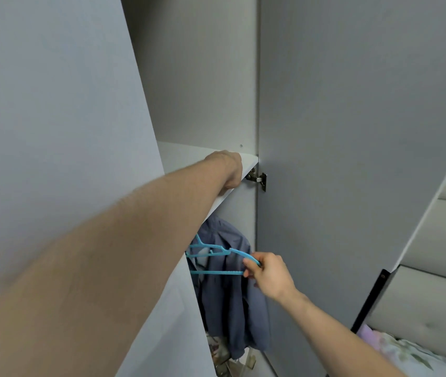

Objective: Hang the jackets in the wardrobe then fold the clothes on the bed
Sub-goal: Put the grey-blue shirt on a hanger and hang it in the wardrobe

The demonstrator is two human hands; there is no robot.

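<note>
Head camera looked into the wardrobe [202, 77]. Right hand [266, 276] pinched a blue hanger [216, 261] by its end. Left hand [230, 170] reached under the shelf [246, 161], its grip hidden. A blue-grey jacket [230, 295] hung inside. No writing could be read.

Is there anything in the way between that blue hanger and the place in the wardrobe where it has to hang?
Yes. The shelf hides the rail, and the left hand reaches under its edge. A grey-blue jacket already hangs right behind the blue hanger, which the right hand pinches at one end. The open door stands close on the right.
</note>
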